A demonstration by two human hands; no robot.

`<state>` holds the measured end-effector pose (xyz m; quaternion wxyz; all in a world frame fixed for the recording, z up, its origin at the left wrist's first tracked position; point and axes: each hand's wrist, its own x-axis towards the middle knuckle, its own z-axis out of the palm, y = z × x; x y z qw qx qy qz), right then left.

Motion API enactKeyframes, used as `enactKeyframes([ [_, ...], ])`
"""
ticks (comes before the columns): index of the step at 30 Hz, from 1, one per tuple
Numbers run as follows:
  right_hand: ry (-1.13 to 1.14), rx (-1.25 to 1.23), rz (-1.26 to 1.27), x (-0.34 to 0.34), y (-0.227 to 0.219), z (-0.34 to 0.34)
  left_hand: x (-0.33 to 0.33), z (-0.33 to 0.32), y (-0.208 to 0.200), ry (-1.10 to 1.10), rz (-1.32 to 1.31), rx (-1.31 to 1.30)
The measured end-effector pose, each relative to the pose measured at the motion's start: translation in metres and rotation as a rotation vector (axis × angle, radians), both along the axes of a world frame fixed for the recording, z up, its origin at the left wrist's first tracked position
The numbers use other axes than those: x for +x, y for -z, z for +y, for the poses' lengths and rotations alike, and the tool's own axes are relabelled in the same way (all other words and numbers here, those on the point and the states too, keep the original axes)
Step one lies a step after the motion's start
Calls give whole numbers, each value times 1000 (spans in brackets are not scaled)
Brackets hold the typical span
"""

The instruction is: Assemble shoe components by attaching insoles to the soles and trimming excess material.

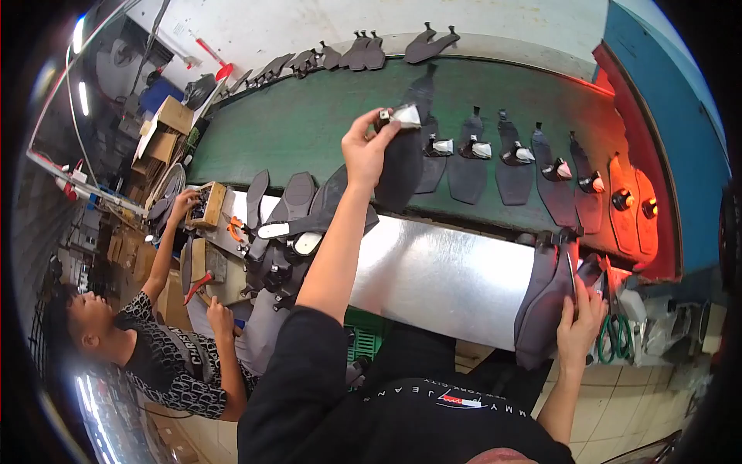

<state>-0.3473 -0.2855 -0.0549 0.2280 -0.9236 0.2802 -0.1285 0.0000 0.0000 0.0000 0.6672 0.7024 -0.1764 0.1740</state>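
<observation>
My left hand [365,155] reaches over the green belt. Its fingers pinch a small dark heel-like piece with a white wrap [404,117]. Behind that piece shows a blurred dark shoe sole [396,166]; whether the two are joined I cannot tell. My right hand [581,321] is closed around a slender tool [573,271], its kind unclear, beside a stack of dark soles [543,309] at the right end of the shiny metal plate [444,282]. To the right of my left hand, several dark soles [468,178] lie in a row, each with a similar small piece.
The green belt [309,116] leads right into a red-lit opening of a blue machine [657,100]. More soles [363,52] line its far edge. Green-handled scissors [616,338] are near my right hand. At left, a co-worker [166,348] holds a red-handled tool [199,286] and reaches into a wooden box [206,207].
</observation>
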Motion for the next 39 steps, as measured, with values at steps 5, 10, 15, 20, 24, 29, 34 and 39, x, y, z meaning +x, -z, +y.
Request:
enactKeyframes([
  [5,-484,1057,-692,19,-36,56,-155,-9,-18,528,521,-103],
  [10,-606,1515,-674,23,-65,94,-250,-16,1,795,686,-290],
  [15,-531,1532,-821,6,-65,89,-269,-2,7,748,804,-402],
  [20,-607,877,-496,-24,-61,100,-279,12,16,712,841,-431],
  [24,-491,829,-497,-32,-64,108,-279,16,17,702,860,-450],
  [29,-605,769,-464,-33,-58,105,-278,14,17,729,759,-418],
  [34,-612,759,-502,-31,-55,106,-277,12,22,744,737,-410],
  [39,-609,786,-472,-29,-55,105,-277,12,24,748,745,-415],
])
